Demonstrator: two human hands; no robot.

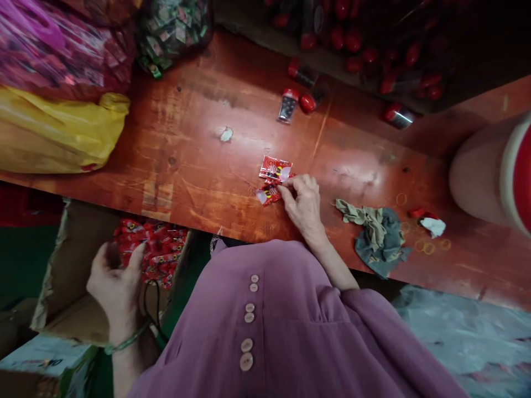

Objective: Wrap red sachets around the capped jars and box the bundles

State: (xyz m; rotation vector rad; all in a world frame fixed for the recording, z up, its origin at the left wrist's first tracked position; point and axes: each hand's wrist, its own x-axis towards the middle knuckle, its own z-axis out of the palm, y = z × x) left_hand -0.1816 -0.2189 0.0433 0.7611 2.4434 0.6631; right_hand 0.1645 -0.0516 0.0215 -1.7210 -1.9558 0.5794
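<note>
On the wooden table lie small red printed packets (pixel 275 168), partly overlapping. My right hand (pixel 305 205) is at their right side, thumb and forefinger pinched on the edge of the lower red packet (pixel 269 194). My left hand (pixel 118 284) is over a cardboard box (pixel 53 271) below the table edge, its thumb and fingers apart and slightly blurred. Many similar red packets (pixel 155 251) fill the part of the box beyond that hand. I see nothing held in the left hand.
Small red-capped jars (pixel 287 106) lie at the back of the table (pixel 199 121). A yellow bag (pixel 62 132) and bags of wrapped pieces (pixel 178 27) stand left. Rags (pixel 379 235), rubber bands (pixel 427 246) and a white tub (pixel 481 171) are on the right.
</note>
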